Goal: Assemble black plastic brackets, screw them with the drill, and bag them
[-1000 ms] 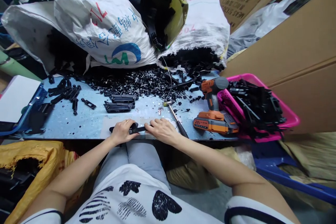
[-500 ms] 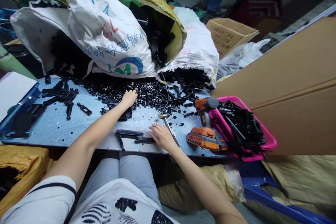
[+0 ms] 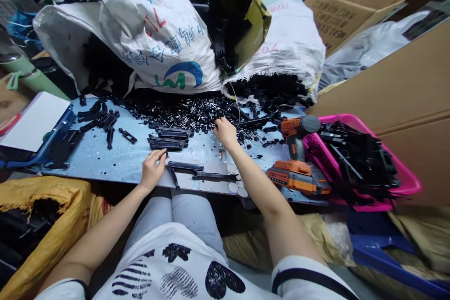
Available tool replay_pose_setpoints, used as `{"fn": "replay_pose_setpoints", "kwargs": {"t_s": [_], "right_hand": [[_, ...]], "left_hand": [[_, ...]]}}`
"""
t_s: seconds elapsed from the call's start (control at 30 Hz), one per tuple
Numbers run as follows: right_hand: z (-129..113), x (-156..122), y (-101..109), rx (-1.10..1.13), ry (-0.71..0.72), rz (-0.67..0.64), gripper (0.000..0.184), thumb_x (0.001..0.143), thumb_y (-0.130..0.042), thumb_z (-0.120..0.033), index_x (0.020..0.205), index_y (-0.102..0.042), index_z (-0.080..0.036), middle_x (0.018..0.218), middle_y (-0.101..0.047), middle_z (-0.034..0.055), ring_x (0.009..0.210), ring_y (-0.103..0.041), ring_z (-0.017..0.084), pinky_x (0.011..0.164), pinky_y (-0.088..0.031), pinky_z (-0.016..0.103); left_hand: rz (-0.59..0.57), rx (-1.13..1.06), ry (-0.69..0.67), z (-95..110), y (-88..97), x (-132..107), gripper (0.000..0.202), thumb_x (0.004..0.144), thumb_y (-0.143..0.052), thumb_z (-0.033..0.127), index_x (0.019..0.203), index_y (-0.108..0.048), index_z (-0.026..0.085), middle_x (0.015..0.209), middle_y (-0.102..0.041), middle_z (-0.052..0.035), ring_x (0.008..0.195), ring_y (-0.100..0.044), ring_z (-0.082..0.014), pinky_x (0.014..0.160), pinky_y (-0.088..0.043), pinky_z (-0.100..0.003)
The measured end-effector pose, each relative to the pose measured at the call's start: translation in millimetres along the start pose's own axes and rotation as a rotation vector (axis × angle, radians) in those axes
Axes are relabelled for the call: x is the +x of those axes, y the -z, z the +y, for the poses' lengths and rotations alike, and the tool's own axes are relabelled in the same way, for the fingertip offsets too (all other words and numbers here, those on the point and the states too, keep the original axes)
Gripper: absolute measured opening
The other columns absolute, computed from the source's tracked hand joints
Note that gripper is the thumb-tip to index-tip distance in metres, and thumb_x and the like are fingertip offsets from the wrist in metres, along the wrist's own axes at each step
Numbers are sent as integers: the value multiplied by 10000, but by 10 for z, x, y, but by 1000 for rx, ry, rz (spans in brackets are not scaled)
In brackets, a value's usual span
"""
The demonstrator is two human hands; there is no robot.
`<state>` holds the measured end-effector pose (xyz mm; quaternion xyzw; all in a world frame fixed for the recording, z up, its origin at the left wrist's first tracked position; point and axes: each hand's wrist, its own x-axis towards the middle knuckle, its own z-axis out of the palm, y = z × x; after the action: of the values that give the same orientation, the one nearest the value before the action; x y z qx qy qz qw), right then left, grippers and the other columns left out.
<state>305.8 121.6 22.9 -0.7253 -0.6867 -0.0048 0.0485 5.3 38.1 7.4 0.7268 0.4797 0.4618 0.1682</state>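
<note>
My left hand (image 3: 153,168) is closed in a pinch at the near edge of the bench, with a small black-headed pin (image 3: 168,155) at its fingertips. Just right of it lies a hinged pair of black plastic arms (image 3: 186,166), one arm folded out toward me. A forked black plastic bar (image 3: 216,176) lies beside that. My right hand (image 3: 225,132) has its fingers curled at the near edge of a heap of small black-headed metal pins (image 3: 200,112); what they hold is hidden. Black arm assemblies (image 3: 168,143) lie stacked between my hands and the heap.
An orange and grey cordless driver (image 3: 297,159) stands at right, beside a pink basket (image 3: 409,185) of black parts. Behind the heap lean large white sacks (image 3: 158,42). Loose black links (image 3: 110,136) and a white board (image 3: 35,119) are at left; a yellow sack (image 3: 70,215) stands below.
My left hand has come back from the heap to the near edge. My right hand has moved forward from the forked bar to the heap. The hammer is no longer visible. The view has shifted.
</note>
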Motion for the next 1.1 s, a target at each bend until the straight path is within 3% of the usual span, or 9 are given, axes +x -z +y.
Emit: {"fn": "replay_pose_setpoints", "kwargs": {"t_s": [0.1, 0.2, 0.43, 0.53, 0.67, 0.8, 0.9, 1.0, 1.1], "right_hand": [[-2, -215, 102, 160, 38, 46, 296, 889, -396, -196, 1121, -576, -155, 1124, -516, 111, 915, -551, 197, 792, -419, 276], [-40, -471, 240, 351, 152, 54, 259, 896, -421, -212, 1053, -621, -158, 1102, -546, 96, 901, -567, 168, 826, -437, 260], [-204, -971, 379, 658, 257, -133, 144, 818, -594, -228, 929, -665, -171, 887, -662, 52, 766, -617, 156, 737, -492, 273], [-266, -1053, 394, 676, 274, -249, 99, 781, -631, -178, 864, -682, -165, 821, -687, 38, 716, -636, 146, 703, -491, 248], [-376, -1064, 479, 475, 361, -327, 105, 784, -608, -124, 822, -697, -164, 820, -701, 50, 745, -647, 165, 697, -470, 238], [-536, -1075, 523, 151, 498, -361, 179, 799, -543, -64, 836, -693, -155, 878, -700, 86, 812, -654, 202, 714, -454, 251], [-657, -1114, 492, -32, 525, -408, 181, 813, -529, -68, 859, -690, -137, 846, -700, 117, 814, -664, 235, 706, -463, 273], [-812, -1169, 400, 75, 544, -314, 263, 874, -542, -229, 1108, -636, -153, 980, -692, 124, 917, -653, 242, 777, -481, 301], [-1016, -1208, 194, 370, 688, -111, 485, 919, -472, -397, 1356, -440, -189, 1290, -549, 119, 1150, -544, 215, 941, -440, 323]], "left_hand": [[-21, 42, -22, -40, 0, -221, 231, 913, -446, 248, 1030, -629, 168, 941, -659, -82, 889, -628, -171, 817, -528, -333], [-65, 89, -80, -60, -12, -260, 254, 922, -414, 222, 1078, -607, 172, 952, -652, -88, 910, -623, -176, 839, -528, -342], [-210, 231, -356, -50, 70, -236, 300, 908, -379, 118, 1132, -577, 138, 976, -641, -119, 904, -617, -196, 780, -520, -330], [-206, 328, -448, -53, 81, -191, 271, 895, -410, 114, 1091, -594, 142, 928, -655, -109, 878, -618, -210, 747, -501, -349], [-272, 335, -545, -74, 60, -140, 297, 887, -393, 91, 1096, -594, 153, 962, -661, -112, 943, -613, -208, 771, -478, -350], [-288, 339, -521, -105, 54, -133, 310, 890, -378, 95, 1107, -590, 158, 972, -663, -115, 945, -613, -211, 761, -457, -357], [-315, 334, -500, -110, 89, -178, 344, 901, -349, 102, 1168, -557, 166, 1029, -655, -116, 980, -604, -211, 776, -450, -356], [-286, 359, -370, -33, 144, -301, 345, 920, -383, 206, 1238, -498, 139, 1155, -605, -148, 1076, -562, -231, 841, -446, -368], [-252, 502, -63, 158, 161, -465, 347, 883, -466, 363, 1087, -579, 107, 1054, -631, -172, 1030, -572, -284, 832, -449, -394]]}}
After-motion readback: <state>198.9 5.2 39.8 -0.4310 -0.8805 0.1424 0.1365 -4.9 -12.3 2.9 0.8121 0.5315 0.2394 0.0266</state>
